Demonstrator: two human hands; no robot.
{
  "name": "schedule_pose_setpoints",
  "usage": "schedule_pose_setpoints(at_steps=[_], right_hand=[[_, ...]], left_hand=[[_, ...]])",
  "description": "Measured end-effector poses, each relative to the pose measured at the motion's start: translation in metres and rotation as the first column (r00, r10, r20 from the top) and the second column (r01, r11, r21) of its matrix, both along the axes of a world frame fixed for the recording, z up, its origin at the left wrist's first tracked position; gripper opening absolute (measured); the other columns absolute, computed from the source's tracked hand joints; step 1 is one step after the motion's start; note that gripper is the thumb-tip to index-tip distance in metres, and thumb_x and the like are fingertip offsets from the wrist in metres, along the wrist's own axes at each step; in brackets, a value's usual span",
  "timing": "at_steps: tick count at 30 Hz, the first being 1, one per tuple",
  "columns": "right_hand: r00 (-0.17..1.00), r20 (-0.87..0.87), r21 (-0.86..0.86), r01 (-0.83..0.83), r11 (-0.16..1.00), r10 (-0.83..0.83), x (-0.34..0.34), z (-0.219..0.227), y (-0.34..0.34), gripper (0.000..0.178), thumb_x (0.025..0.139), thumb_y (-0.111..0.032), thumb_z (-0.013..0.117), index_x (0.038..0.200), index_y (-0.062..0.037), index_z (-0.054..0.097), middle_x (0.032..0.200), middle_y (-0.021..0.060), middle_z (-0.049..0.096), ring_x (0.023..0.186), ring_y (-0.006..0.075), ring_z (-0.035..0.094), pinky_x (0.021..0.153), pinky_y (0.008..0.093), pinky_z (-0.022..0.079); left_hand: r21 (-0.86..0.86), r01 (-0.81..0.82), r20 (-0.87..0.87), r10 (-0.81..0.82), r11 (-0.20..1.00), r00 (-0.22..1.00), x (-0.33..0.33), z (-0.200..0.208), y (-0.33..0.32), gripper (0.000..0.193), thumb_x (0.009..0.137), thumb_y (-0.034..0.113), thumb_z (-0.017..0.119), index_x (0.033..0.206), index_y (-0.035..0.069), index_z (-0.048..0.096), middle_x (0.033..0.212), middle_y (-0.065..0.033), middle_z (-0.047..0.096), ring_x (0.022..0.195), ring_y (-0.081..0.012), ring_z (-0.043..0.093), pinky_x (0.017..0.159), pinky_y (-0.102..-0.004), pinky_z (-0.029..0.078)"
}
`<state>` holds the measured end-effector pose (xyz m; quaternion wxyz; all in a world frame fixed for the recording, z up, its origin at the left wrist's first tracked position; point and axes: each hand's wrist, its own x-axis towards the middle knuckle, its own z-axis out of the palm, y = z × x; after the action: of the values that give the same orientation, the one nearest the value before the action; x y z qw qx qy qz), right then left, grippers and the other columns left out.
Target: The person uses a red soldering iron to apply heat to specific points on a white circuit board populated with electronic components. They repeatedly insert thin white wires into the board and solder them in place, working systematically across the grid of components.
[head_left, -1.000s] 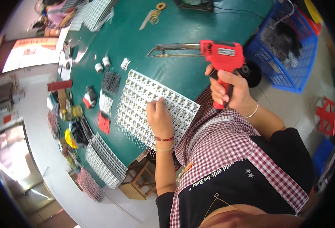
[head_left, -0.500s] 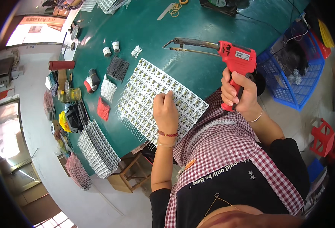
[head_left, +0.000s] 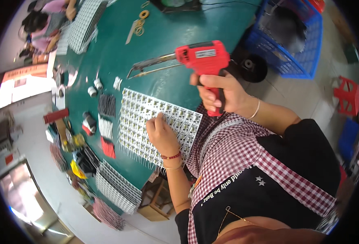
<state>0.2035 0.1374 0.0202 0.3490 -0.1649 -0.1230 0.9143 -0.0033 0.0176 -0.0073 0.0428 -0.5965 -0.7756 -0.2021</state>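
Observation:
A white panel of small circuit boards (head_left: 140,106) lies on the green table near its front edge. Rows of little components cover it, and thin white wires stick out along its lower left side. My left hand (head_left: 162,136) rests on the panel with fingers bent and pressed together; whatever is at the fingertips is too small to make out. My right hand (head_left: 228,95) is wrapped round the handle of a red soldering gun (head_left: 204,56). The gun's long metal tip points left, above the table by the panel's far corner.
Black wires (head_left: 107,105), white wires (head_left: 105,128) and red wires (head_left: 108,147) lie left of the panel. Stacked panels (head_left: 116,187) sit at lower left. Tape rolls (head_left: 144,14) lie farther back. A blue basket (head_left: 309,49) and red stool (head_left: 347,95) stand right. Another person (head_left: 45,28) is far left.
My view has turned and shifted. The soldering gun has moved left, bringing its tip closer to the panel's far corner. My left hand stays on the panel.

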Motion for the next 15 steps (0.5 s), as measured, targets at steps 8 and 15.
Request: schedule_pose_setpoints(at_steps=[8, 15], right_hand=[[1.0, -0.016, 0.031, 0.004, 1.0, -0.003, -0.0022, -0.0074, -0.0022, 0.025, 0.089, -0.022, 0.064, 0.101, 0.0002, 0.058, 0.055, 0.0025, 0.052, 0.04, 0.0094, 0.045, 0.041, 0.0268, 0.039], [1.0, 0.004, 0.055, 0.014, 0.998, -0.014, -0.0002, 0.0006, -0.0005, 0.023, 0.088, -0.022, 0.065, 0.092, -0.0001, 0.058, 0.054, 0.0027, 0.052, 0.04, 0.0095, 0.045, 0.041, 0.0269, 0.039]], left_hand=[[-0.016, 0.027, -0.055, -0.028, 1.0, 0.998, -0.0016, -0.0023, 0.0011, 0.021, 0.083, -0.007, 0.057, 0.097, 0.004, 0.067, 0.086, -0.0123, 0.056, 0.076, -0.0285, 0.059, 0.064, -0.0395, 0.047], [-0.029, 0.027, -0.066, -0.029, 0.999, 0.997, -0.0024, -0.0021, -0.0002, 0.02, 0.084, -0.006, 0.056, 0.098, 0.003, 0.067, 0.086, -0.0116, 0.055, 0.076, -0.0277, 0.058, 0.063, -0.0391, 0.047]])
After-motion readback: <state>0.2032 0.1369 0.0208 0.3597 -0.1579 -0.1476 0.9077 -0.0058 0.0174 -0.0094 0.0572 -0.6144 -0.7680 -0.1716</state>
